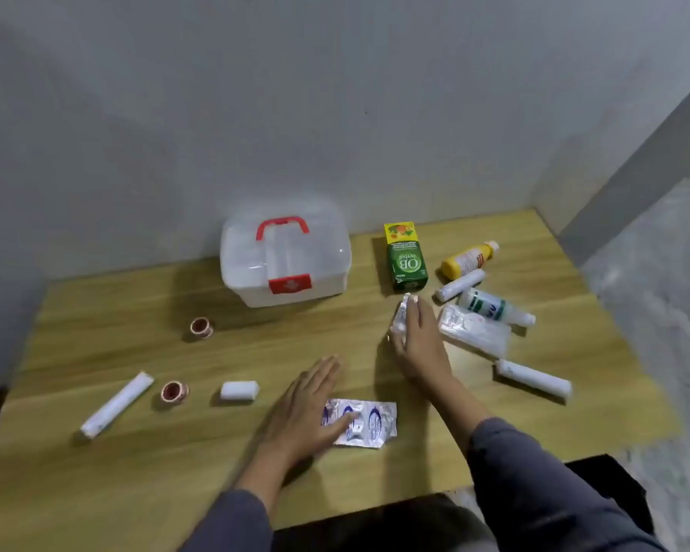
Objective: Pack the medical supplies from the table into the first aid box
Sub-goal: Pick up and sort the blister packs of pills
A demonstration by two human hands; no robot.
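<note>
My left hand (309, 406) lies flat, fingers spread, on the foil pill strip (369, 422) near the table's (136, 304) front edge, while my right hand (413, 336) pinches a small foil packet (401, 314) mid-table. The first aid box (285, 258), still shut, sits at the back edge, so I judge packing has barely begun and opening the lid comes next.

Counted on the counter (96, 312): one first aid box (285, 260), two tape rolls (201, 327), three white tubes (116, 404), two bottles (469, 258), one green carton (407, 258), two foil strips (365, 422), one gauze pad (239, 390), one clear packet (475, 330).
</note>
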